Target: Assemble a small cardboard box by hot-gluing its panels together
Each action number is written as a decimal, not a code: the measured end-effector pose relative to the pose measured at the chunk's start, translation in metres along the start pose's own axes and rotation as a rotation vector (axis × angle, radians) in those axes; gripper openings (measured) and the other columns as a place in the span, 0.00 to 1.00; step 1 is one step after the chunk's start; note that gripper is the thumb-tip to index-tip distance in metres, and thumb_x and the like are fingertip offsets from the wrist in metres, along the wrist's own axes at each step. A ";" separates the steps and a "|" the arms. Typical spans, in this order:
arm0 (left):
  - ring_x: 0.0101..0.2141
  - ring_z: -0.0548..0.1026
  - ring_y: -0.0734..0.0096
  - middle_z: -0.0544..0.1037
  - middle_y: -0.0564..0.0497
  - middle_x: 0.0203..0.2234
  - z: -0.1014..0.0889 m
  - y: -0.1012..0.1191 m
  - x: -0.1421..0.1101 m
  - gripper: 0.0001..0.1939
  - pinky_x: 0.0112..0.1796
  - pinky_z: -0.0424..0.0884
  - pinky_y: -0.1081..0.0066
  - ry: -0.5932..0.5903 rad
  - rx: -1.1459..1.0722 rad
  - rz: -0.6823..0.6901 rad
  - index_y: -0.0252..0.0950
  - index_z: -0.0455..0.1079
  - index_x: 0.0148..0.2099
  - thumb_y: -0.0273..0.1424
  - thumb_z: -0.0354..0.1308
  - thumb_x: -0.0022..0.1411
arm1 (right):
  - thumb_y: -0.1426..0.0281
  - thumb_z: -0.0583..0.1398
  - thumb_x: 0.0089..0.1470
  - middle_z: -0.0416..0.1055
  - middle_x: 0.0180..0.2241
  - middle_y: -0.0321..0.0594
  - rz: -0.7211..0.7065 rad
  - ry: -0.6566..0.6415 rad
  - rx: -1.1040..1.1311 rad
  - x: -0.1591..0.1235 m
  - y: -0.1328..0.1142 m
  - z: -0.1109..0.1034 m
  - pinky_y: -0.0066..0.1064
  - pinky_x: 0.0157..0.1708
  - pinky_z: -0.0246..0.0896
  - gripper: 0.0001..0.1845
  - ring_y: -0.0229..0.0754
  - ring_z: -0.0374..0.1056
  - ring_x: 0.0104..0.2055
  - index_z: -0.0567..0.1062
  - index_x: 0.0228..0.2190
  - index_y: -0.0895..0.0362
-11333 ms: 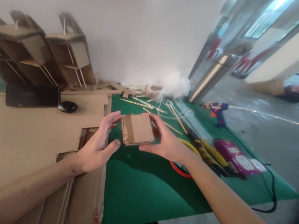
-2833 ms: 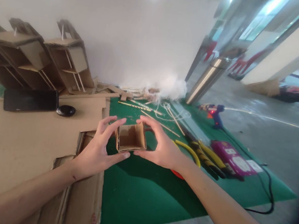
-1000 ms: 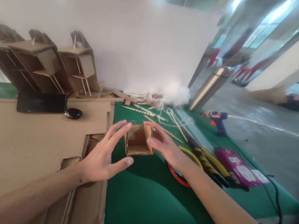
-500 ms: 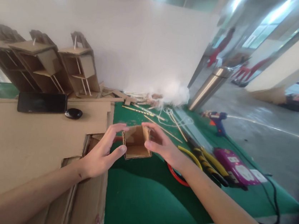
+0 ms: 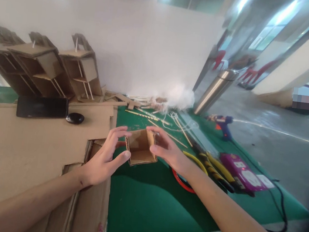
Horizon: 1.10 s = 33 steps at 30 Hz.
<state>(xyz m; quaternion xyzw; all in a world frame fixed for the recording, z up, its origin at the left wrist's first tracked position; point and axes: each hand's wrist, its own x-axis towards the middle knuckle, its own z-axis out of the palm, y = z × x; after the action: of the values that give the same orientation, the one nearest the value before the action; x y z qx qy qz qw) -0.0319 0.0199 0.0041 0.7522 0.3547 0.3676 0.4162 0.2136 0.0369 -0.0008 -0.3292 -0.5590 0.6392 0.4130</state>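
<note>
Between my two hands is a small cardboard box [image 5: 141, 157], its open side facing me. My left hand [image 5: 105, 158] grips its left wall, thumb on the near edge and fingers behind. On the opposite wall, my right hand [image 5: 167, 149] holds with the thumb at the front edge and the index finger along the top; its other fingers are partly hidden. Below the box lies the green table cover [image 5: 138, 207]. Large cardboard sheets [image 5: 34, 143] lie beside and under my left forearm.
Cardboard structures [image 5: 78, 72] stand at the back left, behind a phone [image 5: 42, 107] and a black mouse-like object [image 5: 75, 118]. To the right are yellow-and-black-handled pliers [image 5: 218, 169], a purple power strip [image 5: 243, 172], a glue gun [image 5: 223, 124] and a steel flask [image 5: 215, 91]. Thin sticks [image 5: 169, 134] lie ahead.
The view has shifted very slightly. Both hands keep their hold on the cardboard box, which has barely moved.
</note>
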 end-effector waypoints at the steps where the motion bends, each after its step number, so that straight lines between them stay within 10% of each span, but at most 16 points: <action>1: 0.63 0.59 0.49 0.50 0.45 0.66 0.000 0.000 0.000 0.17 0.59 0.64 0.49 0.007 -0.010 -0.002 0.49 0.56 0.60 0.42 0.49 0.73 | 0.59 0.69 0.53 0.66 0.50 0.39 0.002 -0.002 -0.003 0.000 0.000 0.000 0.40 0.46 0.64 0.29 0.46 0.67 0.49 0.68 0.53 0.43; 7: 0.56 0.68 0.51 0.46 0.46 0.68 -0.001 0.000 0.000 0.22 0.51 0.72 0.55 -0.019 -0.169 -0.102 0.50 0.55 0.62 0.43 0.54 0.70 | 0.59 0.69 0.52 0.65 0.52 0.40 -0.004 -0.011 -0.006 0.001 -0.002 0.001 0.41 0.46 0.64 0.30 0.48 0.67 0.49 0.67 0.53 0.44; 20: 0.48 0.73 0.59 0.72 0.47 0.49 -0.002 0.003 0.004 0.21 0.44 0.75 0.62 -0.114 -0.398 -0.151 0.46 0.58 0.59 0.39 0.59 0.68 | 0.59 0.69 0.52 0.66 0.53 0.39 -0.055 -0.012 -0.067 0.000 -0.003 0.003 0.42 0.50 0.64 0.29 0.48 0.67 0.52 0.66 0.53 0.44; 33: 0.51 0.71 0.58 0.69 0.47 0.50 -0.002 0.005 0.000 0.19 0.49 0.71 0.59 -0.076 -0.366 -0.160 0.44 0.58 0.55 0.39 0.60 0.67 | 0.57 0.70 0.50 0.66 0.53 0.40 -0.056 -0.027 -0.040 0.003 -0.003 0.002 0.41 0.49 0.63 0.31 0.47 0.67 0.49 0.66 0.52 0.45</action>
<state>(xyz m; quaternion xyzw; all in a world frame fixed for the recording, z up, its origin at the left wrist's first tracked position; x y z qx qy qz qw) -0.0319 0.0187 0.0097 0.6466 0.3246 0.3633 0.5870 0.2108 0.0384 0.0023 -0.3129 -0.5862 0.6204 0.4166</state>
